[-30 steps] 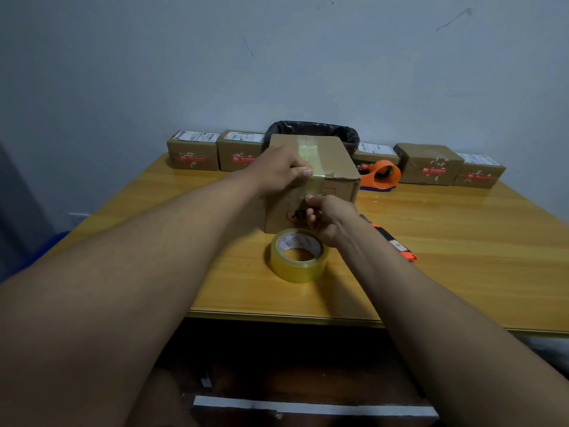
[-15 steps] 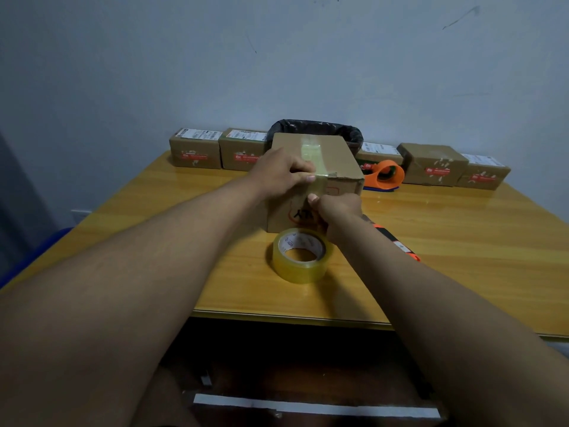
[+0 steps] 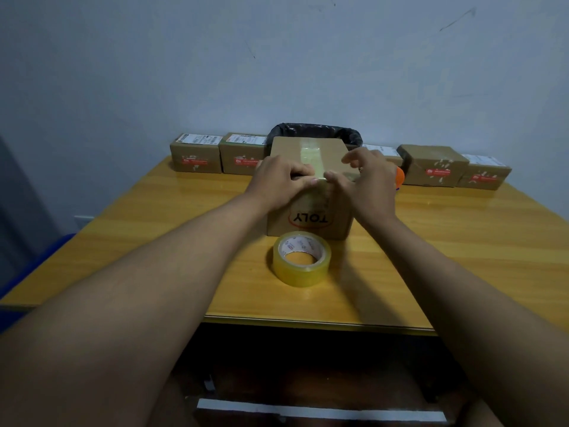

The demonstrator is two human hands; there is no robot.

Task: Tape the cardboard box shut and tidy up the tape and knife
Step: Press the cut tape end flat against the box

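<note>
A brown cardboard box (image 3: 308,224) with a red logo on its front stands in the middle of the wooden table (image 3: 477,241). A strip of clear tape (image 3: 311,154) runs along its top seam and over the front edge. My left hand (image 3: 281,178) rests on the box's top front edge, fingers pressed on the tape. My right hand (image 3: 368,177) lies on the top right part of the box, fingers spread. A roll of clear tape (image 3: 302,258) lies flat just in front of the box. The knife is hidden behind my right arm.
A row of small labelled cardboard boxes (image 3: 197,157) lines the back of the table against the wall, with more of these boxes (image 3: 431,166) on the right. A black-lined bin (image 3: 314,132) stands behind the main box. An orange tape dispenser (image 3: 399,177) peeks out past my right hand.
My right hand has risen from the box's front face to its top right side, fingers now spread. My left hand stays on the top front edge. The knife is now covered by my right arm.
</note>
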